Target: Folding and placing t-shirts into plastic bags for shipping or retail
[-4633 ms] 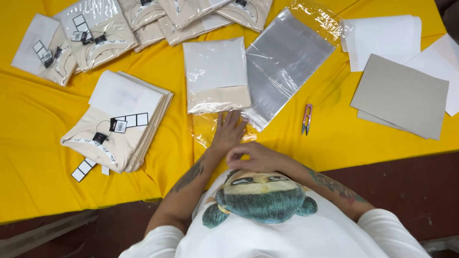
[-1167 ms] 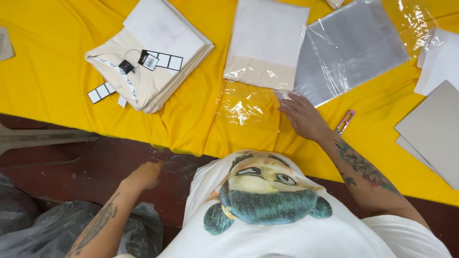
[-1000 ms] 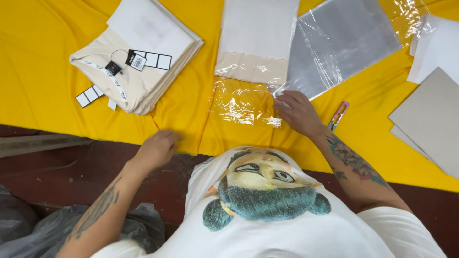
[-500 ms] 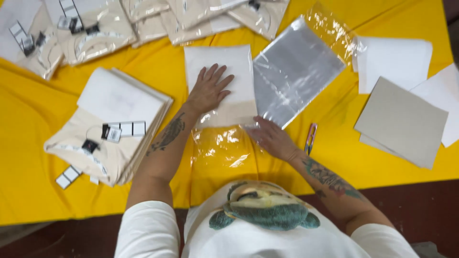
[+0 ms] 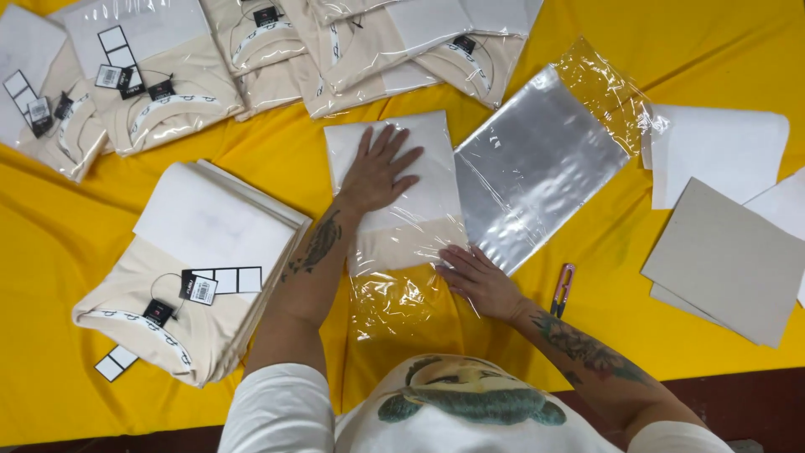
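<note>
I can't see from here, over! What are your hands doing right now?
Left hand flat on bagged folded shirt. Right hand pinning the bag's open end. Stack of clear bags beside, touching; small snips near right wrist.

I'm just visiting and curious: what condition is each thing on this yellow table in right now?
Left hand: flat, fingers spread, pressing on the bagged shirt.
Right hand: flat on the bag's lower corner.
Bagged shirt: folded, inside a clear bag, bag mouth open and crinkled.
Empty bags: flat, unfilled.
Shirt stack: folded, tagged, unbagged.
Packed shirts: bagged, overlapping.
Cardboard: lying flat.
Snips: lying unused.
</note>
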